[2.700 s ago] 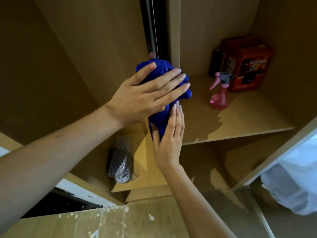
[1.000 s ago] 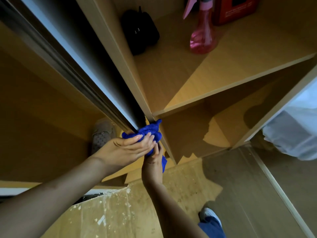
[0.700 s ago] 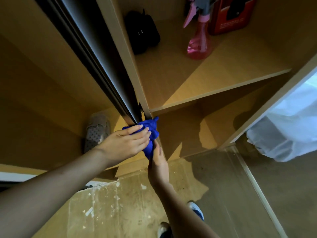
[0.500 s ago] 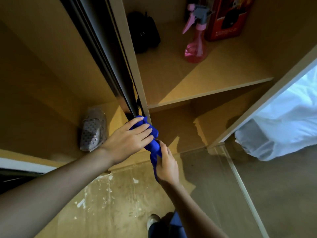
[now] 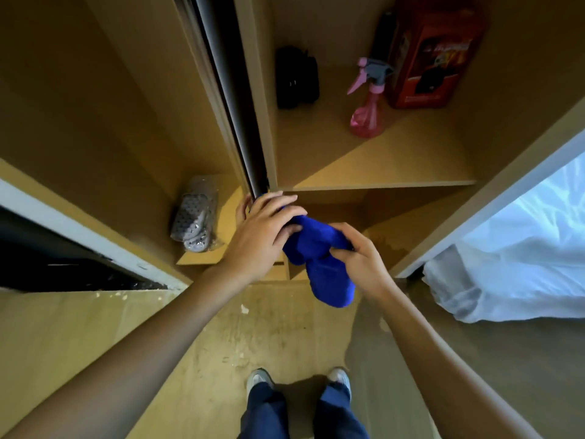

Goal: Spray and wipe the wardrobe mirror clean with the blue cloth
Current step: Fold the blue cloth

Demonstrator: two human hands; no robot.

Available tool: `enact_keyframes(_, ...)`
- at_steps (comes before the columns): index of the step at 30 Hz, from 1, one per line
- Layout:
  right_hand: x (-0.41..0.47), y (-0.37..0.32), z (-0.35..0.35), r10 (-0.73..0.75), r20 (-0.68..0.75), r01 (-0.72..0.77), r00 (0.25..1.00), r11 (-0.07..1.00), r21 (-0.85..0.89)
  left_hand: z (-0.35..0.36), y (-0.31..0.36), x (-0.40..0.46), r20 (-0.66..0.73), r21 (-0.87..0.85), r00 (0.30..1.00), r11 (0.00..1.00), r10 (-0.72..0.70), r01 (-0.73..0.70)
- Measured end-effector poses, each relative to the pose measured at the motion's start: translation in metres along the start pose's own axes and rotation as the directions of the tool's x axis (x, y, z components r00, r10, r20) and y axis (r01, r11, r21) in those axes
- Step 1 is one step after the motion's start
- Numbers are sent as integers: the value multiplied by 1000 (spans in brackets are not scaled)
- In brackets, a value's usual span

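The blue cloth (image 5: 319, 258) hangs bunched between my hands, low by the foot of the wardrobe. My left hand (image 5: 259, 236) curls its fingers over the cloth's upper end, its index finger by the bottom of the sliding door's dark edge (image 5: 231, 99). My right hand (image 5: 361, 258) grips the cloth from the right, and the loose end droops below. The mirror (image 5: 202, 122) lies left of that edge and reflects my fingertips. A pink spray bottle (image 5: 367, 118) stands on the shelf (image 5: 395, 172), apart from both hands.
On the shelf also sit a red box (image 5: 433, 58) and a black pouch (image 5: 296, 77). Bagged grey slippers (image 5: 194, 217) show low on the left. White bedding (image 5: 522, 248) lies at the right. My shoes (image 5: 259, 378) stand on the scuffed floor.
The hands and cloth slid down the door's edge to its foot. The cloth has come off the edge, and my right hand now grips it from the right.
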State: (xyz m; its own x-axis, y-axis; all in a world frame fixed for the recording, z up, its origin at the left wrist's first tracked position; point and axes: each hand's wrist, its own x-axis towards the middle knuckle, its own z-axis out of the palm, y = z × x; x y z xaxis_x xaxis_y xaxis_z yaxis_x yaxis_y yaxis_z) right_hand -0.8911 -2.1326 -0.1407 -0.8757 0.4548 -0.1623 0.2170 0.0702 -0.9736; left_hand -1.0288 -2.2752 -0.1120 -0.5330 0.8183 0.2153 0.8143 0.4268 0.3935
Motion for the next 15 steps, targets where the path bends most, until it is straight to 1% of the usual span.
enact_keyframes(3, -11, -23, -25, 32, 75, -39, 997, 995, 89, 0, 27, -7, 1, -171, 980, 965, -201, 198)
enact_keyframes(4, -15, -30, -32, 35, 92, -46, 995, 991, 122, -3, 40, -10, 12, -234, 957, 929, -291, 286)
enact_keyframes(5, -19, -35, -37, 37, 104, -52, 994, 987, 152, -2, 49, -12, 39, -332, 917, 860, -398, 387)
enact_keyframes(6, -23, -39, -41, 38, 119, -58, 992, 984, 169, -3, 59, -15, 119, -454, 844, 728, -522, 514)
enact_keyframes(7, -27, -43, -45, 40, 133, -63, 990, 983, 171, -5, 69, -17, 241, -590, 742, 512, -626, 624)
enact_keyframes(8, -30, -45, -47, 35, 147, -59, 988, 985, 162, -6, 77, -19, 365, -687, 639, 268, -677, 676)
enact_keyframes(9, -34, -48, -48, 24, 163, -49, 986, 987, 153, -6, 81, -22, 436, -747, 586, 89, -684, 659)
enact_keyframes(10, -38, -50, -49, 5, 178, -32, 984, 989, 147, -6, 86, -24, 436, -798, 592, 13, -678, 603)
enact_keyframes(12, -44, -54, -48, -24, 191, -3, 981, 991, 137, -11, 96, -26, 373, -875, 621, -39, -689, 483)
enact_keyframes(13, -47, -55, -47, -33, 187, 9, 982, 991, 130, -15, 100, -25, 361, -895, 614, -74, -702, 441)
enact_keyframes(15, -54, -56, -44, -39, 180, 18, 983, 993, 115, -20, 103, -25, 311, -917, 592, -71, -743, 393)
